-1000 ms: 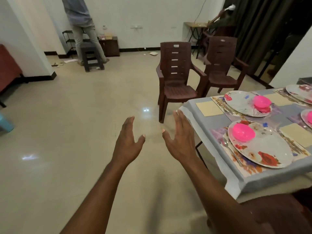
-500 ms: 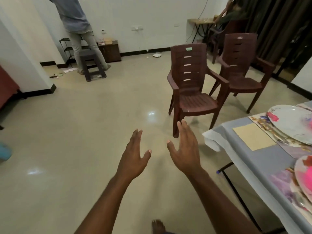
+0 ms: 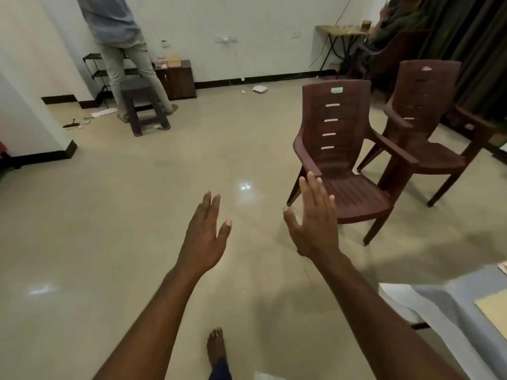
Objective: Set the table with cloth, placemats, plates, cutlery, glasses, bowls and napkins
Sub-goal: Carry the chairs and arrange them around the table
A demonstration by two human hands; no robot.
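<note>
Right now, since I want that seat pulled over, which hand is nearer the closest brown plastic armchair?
Right. The right hand overlaps the brown plastic armchair in view; the left hand hangs over bare floor beside it.

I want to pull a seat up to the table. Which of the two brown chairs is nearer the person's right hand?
The nearer brown chair, with the green sticker atop its backrest. The right hand overlaps its seat's front corner in the view; the other chair stands behind, farther right.

A grey cloth (image 3: 450, 294) covers the table corner at lower right, a yellow napkin (image 3: 493, 311) lying on it.
</note>
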